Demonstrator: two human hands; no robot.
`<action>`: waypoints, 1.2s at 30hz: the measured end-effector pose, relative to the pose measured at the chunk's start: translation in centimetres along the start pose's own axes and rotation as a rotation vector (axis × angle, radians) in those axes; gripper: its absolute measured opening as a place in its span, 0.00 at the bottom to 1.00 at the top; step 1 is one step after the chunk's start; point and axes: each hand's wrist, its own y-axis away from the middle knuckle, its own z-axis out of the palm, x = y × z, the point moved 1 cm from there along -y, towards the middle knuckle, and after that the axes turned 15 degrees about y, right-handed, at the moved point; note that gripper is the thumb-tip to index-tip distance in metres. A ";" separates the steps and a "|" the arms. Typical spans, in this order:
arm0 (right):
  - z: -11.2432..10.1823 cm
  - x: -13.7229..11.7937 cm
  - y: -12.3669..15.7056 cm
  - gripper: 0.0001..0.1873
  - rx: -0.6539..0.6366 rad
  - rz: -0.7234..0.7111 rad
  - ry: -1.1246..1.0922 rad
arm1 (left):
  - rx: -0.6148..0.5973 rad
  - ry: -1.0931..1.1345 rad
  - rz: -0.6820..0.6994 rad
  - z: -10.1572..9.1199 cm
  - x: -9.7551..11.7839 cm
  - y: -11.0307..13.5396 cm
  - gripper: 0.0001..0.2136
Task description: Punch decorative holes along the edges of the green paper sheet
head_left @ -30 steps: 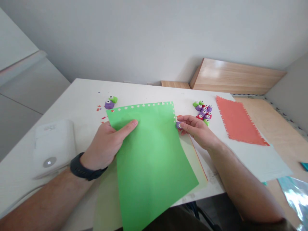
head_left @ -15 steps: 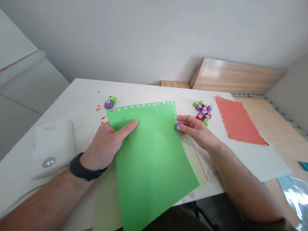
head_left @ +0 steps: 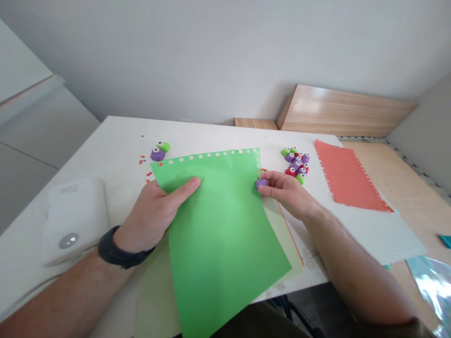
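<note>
A green paper sheet (head_left: 225,225) lies over a stack of pale sheets on the white table (head_left: 116,141). Small shapes are punched along its far edge and down the top of its right edge. My left hand (head_left: 155,211) grips the sheet's left side, thumb on top. At the sheet's right edge my right hand (head_left: 285,192) pinches a small purple craft punch (head_left: 261,183) against the paper.
A cluster of green, purple and red punches (head_left: 296,163) sits right of the sheet. Two more punches (head_left: 160,150) and red paper bits lie at the far left. An orange punched sheet (head_left: 347,178) lies to the right. A white device (head_left: 73,216) rests by my left arm.
My right hand has slid the purple punch slightly left onto the green sheet's right edge. The sheet's far corner has shifted a little. My left hand keeps its grip.
</note>
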 end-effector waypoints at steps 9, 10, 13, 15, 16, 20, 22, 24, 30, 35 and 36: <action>0.3 -0.3 0.2 0.21 0.003 0.012 -0.021 | -0.008 -0.016 -0.021 0.0 0.1 0.2 0.26; 0.3 -0.3 0.2 0.23 0.008 0.022 -0.027 | -0.005 -0.017 -0.017 0.0 0.1 0.2 0.26; 0.2 -0.2 0.2 0.24 0.008 0.050 -0.029 | 0.004 -0.030 0.000 0.0 0.1 0.1 0.25; 0.2 -0.2 0.2 0.21 0.002 0.055 -0.025 | 0.006 -0.040 -0.006 0.0 0.2 0.2 0.26; 0.2 -0.2 0.2 0.21 0.001 0.054 -0.025 | 0.005 -0.041 -0.009 0.1 0.2 0.2 0.26; 0.3 -0.3 0.3 0.19 0.001 0.030 -0.022 | -0.005 -0.034 -0.002 -0.1 0.1 0.2 0.26; 0.3 -0.4 0.4 0.18 -0.007 0.013 -0.010 | -0.007 -0.040 -0.001 -0.1 0.1 0.2 0.26; 0.3 -0.6 0.4 0.18 -0.015 0.003 -0.003 | 0.004 -0.051 -0.004 0.0 0.3 0.2 0.26; 0.5 -0.9 0.5 0.17 -0.023 0.011 0.014 | 0.016 -0.056 -0.029 0.5 0.7 0.2 0.28; 0.5 -1.0 0.5 0.18 -0.034 0.002 0.045 | 0.008 -0.066 -0.012 0.0 0.3 0.2 0.27; 0.5 -1.0 0.5 0.18 -0.034 0.002 0.049 | 0.007 -0.066 -0.013 0.0 0.3 0.2 0.26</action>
